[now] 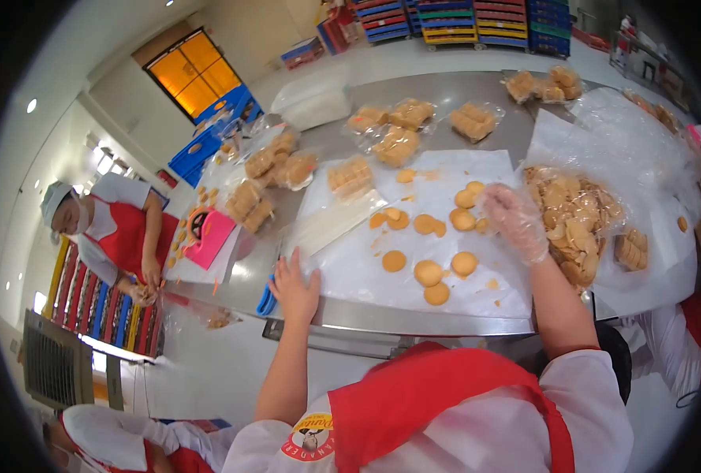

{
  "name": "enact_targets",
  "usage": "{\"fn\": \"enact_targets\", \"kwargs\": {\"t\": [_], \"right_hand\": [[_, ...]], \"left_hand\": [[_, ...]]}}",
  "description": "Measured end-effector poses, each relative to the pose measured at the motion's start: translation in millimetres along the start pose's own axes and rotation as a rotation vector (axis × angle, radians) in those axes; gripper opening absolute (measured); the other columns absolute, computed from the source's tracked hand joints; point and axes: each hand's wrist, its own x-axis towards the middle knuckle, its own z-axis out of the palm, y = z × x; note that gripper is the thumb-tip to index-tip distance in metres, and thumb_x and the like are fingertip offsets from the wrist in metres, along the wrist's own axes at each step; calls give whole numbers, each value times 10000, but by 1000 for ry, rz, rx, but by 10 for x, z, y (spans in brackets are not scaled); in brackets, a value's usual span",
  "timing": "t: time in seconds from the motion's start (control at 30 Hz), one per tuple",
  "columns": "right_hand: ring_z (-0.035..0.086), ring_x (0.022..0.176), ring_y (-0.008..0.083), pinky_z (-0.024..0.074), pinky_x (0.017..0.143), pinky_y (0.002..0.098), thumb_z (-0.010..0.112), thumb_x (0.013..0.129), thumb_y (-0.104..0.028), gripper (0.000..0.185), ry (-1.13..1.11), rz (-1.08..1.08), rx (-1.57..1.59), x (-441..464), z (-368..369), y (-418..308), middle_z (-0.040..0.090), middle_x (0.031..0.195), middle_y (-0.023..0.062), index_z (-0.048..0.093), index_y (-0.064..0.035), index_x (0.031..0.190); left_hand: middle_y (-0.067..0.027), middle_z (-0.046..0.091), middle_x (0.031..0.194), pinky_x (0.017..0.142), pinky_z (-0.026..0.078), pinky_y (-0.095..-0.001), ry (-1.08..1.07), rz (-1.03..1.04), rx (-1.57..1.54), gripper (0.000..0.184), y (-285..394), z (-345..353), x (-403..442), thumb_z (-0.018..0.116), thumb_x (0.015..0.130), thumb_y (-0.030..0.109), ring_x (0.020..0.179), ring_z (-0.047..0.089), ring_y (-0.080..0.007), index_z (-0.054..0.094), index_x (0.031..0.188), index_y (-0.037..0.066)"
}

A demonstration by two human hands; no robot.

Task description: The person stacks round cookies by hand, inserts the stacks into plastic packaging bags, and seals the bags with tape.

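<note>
My left hand (295,290) is bare and rests open on the near edge of the metal table, fingers apart, beside a blue object (267,299). Just beyond it lies a stack of clear plastic bags (339,222). My right hand (514,224) wears a clear plastic glove. Its fingers are curled over the right side of the white sheet (350,288); what they hold, if anything, is hidden. Close to it are round flat cookies (462,219). More cookies (428,273) lie loose in the middle of the sheet, with crumbs. A filled pack of cookies (350,176) sits behind the bags.
A large bag of broken cookies (575,217) and a small pack (631,249) lie to the right. Several sealed packs (398,144) stand at the back. A co-worker (134,225) in a red apron is at the left, near a pink item (211,244). Stacked crates (445,22) stand behind.
</note>
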Motion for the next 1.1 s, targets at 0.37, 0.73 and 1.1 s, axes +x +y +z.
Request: {"fn": "enact_targets", "kwargs": {"t": [0.37,0.73,1.1], "right_hand": [[492,646,78,418,598,239,540,840,-248,274,70,34,-108,-68,-71,66,572,700,27,602,2,932],[541,780,128,428,710,245,561,818,-211,246,80,-109,-58,-6,46,-71,593,847,56,594,-8,953],[476,1073,292,373,911,337,564,778,-277,408,-357,-339,-894,378,364,191,495,1180,134,518,-74,1129]], "left_hand": [[-78,369,1324,1015,59,-542,11,79,56,594,-34,12,-6,590,741,289,1262,260,-282,377,1286,187],[-95,331,1339,1007,66,-559,5,56,90,551,-32,32,46,562,781,321,1265,242,-302,377,1282,188],[-91,337,1338,1009,74,-548,60,61,96,536,-69,61,26,557,780,312,1266,244,-296,387,1278,212]]}}
